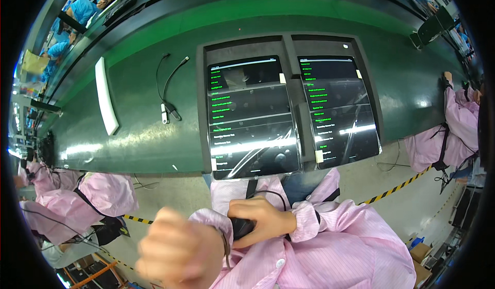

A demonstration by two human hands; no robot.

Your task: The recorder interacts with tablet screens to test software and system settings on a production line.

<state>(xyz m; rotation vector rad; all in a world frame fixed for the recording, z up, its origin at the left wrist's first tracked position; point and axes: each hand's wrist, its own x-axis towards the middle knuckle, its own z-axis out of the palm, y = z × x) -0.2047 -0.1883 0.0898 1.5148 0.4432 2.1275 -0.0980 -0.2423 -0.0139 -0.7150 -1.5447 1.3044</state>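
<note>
My left hand (178,250) is raised at the lower left in front of me. Motion smears it, and its fingers look curled, though I cannot tell how tightly or whether anything is in them. Around its wrist runs a thin dark band (226,248). My right hand (265,219) lies across beside the left cuff, its fingers wrapped round a black rounded object (241,228) whose kind I cannot make out. A black cord (273,192) loops above that hand. Beyond my hands, two black tablets (252,116) (337,111) with lists of green and white text lie in a dark foam tray (291,57).
Left of the tray on the green table (170,157) are a short black cable (166,88), a white-ended adapter (164,113) and a long white strip (105,95). People in pink (441,134) and blue (82,11) clothing sit around. Striped tape (397,187) marks the floor.
</note>
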